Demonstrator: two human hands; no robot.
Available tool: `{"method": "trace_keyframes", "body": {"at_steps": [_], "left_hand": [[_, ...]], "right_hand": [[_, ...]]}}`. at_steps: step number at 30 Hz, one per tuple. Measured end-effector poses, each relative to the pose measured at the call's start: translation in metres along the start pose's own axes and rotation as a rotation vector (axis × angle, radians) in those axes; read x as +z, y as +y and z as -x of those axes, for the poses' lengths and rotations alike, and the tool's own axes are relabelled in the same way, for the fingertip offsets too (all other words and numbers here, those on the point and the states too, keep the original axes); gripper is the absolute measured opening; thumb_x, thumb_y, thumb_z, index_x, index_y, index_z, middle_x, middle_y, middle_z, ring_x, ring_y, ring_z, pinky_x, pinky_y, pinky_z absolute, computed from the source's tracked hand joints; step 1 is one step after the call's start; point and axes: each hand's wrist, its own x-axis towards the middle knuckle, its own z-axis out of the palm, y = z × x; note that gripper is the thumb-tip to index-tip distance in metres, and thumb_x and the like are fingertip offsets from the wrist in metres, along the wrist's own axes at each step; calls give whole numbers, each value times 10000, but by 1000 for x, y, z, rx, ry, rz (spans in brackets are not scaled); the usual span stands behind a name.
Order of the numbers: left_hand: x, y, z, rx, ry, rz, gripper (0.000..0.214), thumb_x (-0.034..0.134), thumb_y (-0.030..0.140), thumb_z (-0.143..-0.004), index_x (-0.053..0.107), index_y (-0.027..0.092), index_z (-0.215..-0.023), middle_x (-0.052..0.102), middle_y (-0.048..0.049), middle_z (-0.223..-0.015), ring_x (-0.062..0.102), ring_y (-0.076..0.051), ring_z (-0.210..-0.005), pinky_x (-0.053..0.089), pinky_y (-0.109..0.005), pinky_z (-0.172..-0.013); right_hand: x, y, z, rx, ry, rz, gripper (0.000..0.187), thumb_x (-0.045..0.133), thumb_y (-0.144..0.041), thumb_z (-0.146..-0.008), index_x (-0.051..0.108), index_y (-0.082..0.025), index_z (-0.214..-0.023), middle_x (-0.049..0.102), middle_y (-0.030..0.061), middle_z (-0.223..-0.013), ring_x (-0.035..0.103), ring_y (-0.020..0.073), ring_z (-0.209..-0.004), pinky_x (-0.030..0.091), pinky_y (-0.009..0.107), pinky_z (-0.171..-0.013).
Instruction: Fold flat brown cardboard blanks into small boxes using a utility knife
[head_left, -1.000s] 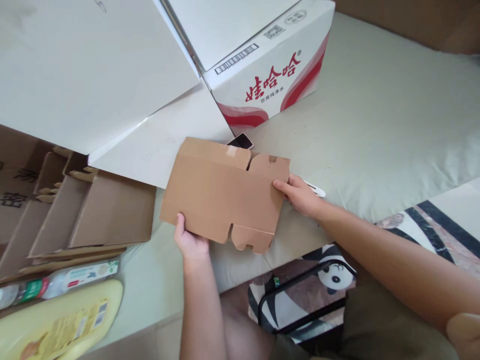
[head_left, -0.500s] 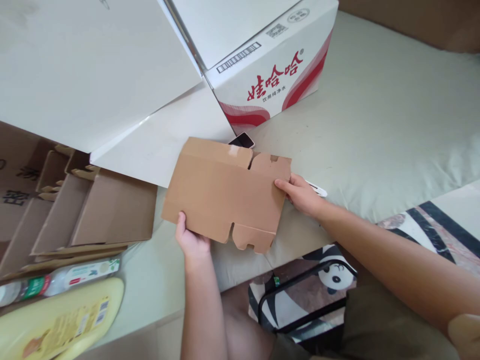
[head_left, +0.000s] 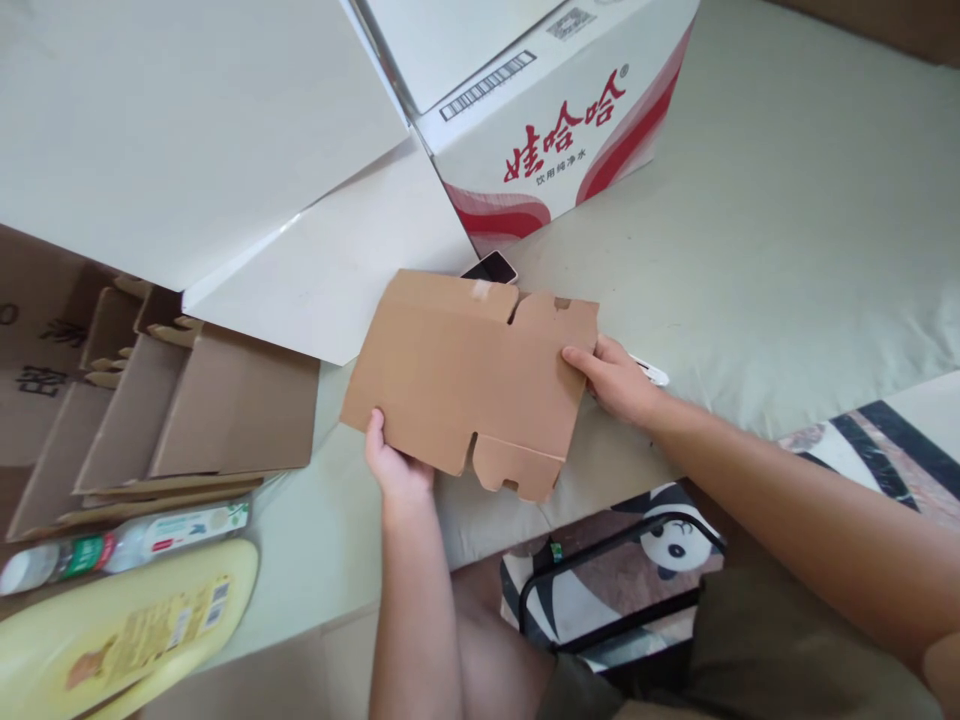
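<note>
Flat brown cardboard blank [head_left: 465, 370], slotted and creased, held over a pale green wrinkled surface [head_left: 787, 220], tilted, in front of the seated person. Left hand [head_left: 397, 465]: grip closed on the near edge towards the left corner, thumb on the upper face, fingers mostly hidden underneath. Right hand [head_left: 619, 380]: grip closed on the right edge, thumb pressed on the upper face, other fingers behind the board. Two slots noted, one in the far edge and one in the near edge, each beside a rounded flap; a small whitish patch shows near the far edge. Beyond that edge, a dark-screened device [head_left: 493, 268] is partly covered from my view by the board, close to the lower corner of a white carton [head_left: 566, 140] with red lettering and red wave bands. A slim white object [head_left: 651, 371] lies just beyond the right hand, partly hidden, identity unclear. To the left: large white panel [head_left: 187, 130], brown box with cardboard dividers [head_left: 240, 400], clear plastic bottle [head_left: 142, 540] with a green and red band, and a pale yellow bottle [head_left: 135, 630] nearest the person. Below the surface's near edge, a black frame [head_left: 615, 605] stands out against a panda print [head_left: 675, 545]
</note>
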Motion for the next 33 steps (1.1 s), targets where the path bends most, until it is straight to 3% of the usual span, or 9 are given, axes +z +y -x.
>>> {"method": "trace_keyframes", "body": {"at_steps": [6,27,33], "left_hand": [[-3,5,-4,25,18,1,380,655,383,-783,649,218,-1125,696,-66,-1149,631,-236,-1107,501,-354,-933],[-5,7,-6,38,-7,-49,400,659,395,-770,634,219,-1129,699,-72,-1133,602,-255,-1182,499,-370,-970],[1,8,-1,19,39,-1,323,642,359,-787,658,206,-1070,701,-79,-1128,610,-251,-1154,504,-365,-946]], "right_hand": [[-1,0,-1,-6,-75,-5,391,654,-477,-818,644,-226,-1118,719,59,-1137,665,243,-1035,525,398,-891],[2,-8,1,-1,-75,3,405,649,-475,-804,627,-238,-1131,714,60,-1150,665,239,-1005,523,412,-888],[2,-7,1,1,-74,-57,387,673,-453,-792,640,-229,-1105,713,57,-1162,671,235,-1015,516,409,-919]]}}
